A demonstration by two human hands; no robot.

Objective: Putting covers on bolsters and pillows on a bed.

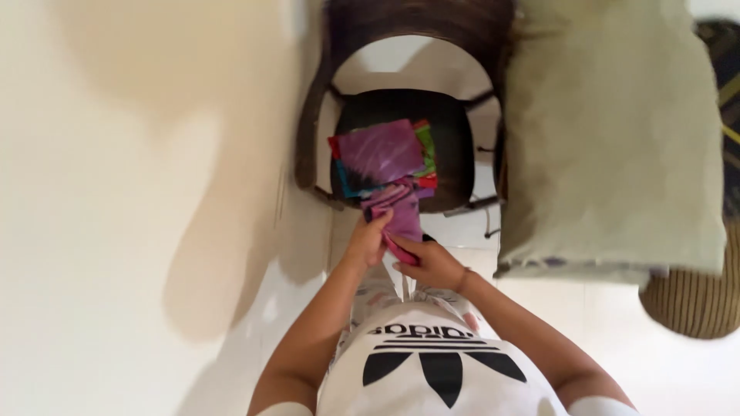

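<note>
Stack of cloths [383,156] already lay on chair [455,166]. Left hand [368,240] & right hand [428,264], fingers pinched on pink cloth [402,216], prob. mid-fold, not yet stacked.

No packages, labels, signs or screens show in the head view. The nearest thing to a marking is the printed emblem [443,358] on the front of the person's white shirt [385,389], low in the middle of the frame: a black three-leaf shape under a black band of lettering. The picture is somewhat blurred, so a small tag on the cloths could escape notice.
</note>
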